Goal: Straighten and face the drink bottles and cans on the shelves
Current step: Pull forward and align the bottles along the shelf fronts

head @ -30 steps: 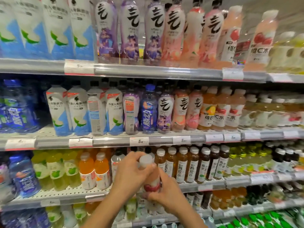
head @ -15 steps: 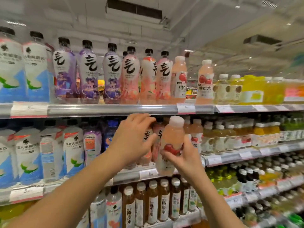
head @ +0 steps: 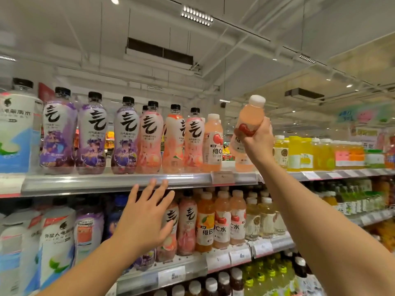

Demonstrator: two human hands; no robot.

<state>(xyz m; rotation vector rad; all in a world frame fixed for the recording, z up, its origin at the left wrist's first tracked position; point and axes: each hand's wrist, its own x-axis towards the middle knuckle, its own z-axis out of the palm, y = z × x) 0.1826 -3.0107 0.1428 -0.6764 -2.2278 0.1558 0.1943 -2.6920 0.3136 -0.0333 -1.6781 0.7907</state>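
Since half a second back: left hand (head: 145, 218) let go of the pink bottle (head: 249, 127) and dropped away, now flat with fingers spread, fingertips just under the top shelf (head: 119, 182) edge, holding nothing. Right hand (head: 256, 142) lifted the bottle up alone, grip wrapped round its middle, tilted, white cap up, in the air above the shelf edge.

Left to right on that shelf: white-and-blue bottles, purple ones, pink peach ones, all labels forward, so mostly faced already. Then a matching pink vitamin bottle (head: 212, 144) standing, and beside it probably the open slot, though the raised hand hides part of it. Still left: setting this one down, label out. Pale pink liquid inside, nearly full.
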